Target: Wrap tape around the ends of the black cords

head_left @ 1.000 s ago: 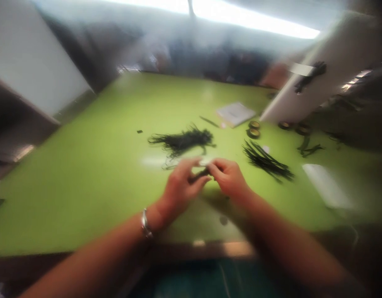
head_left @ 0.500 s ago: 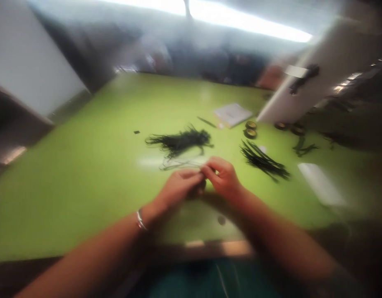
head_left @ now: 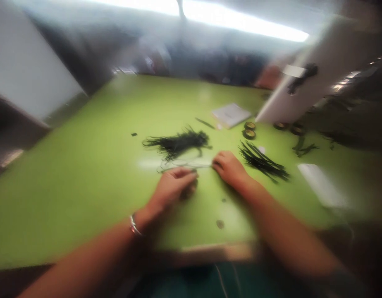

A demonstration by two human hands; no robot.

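My left hand (head_left: 175, 184) hovers over the green table (head_left: 85, 178) with thumb and fingers pinched, and a small dark bit shows at its fingertips, too blurred to name. Further right, my right hand (head_left: 231, 166) is closed on the end of a thin dark wire (head_left: 205, 166). This wire runs leftward from it, past the left fingertips, into loose loops on the table. Just beyond the hands lies a tangled bundle of black wires (head_left: 178, 142). A second, straighter bundle of black wires (head_left: 263, 162) rests to the right of my right hand.
Rolls of black tape (head_left: 249, 134) stand near a white pad (head_left: 231, 114) and a dark pen-like stick (head_left: 204, 123). A pale panel (head_left: 290, 97) rises at the right. A white strip (head_left: 321, 184) lies right, and a small dark disc (head_left: 220, 224) near the front edge.
My hands, together before, are now apart. The right hand has moved right and slightly away with the wire end; the left hand has shifted a little left.
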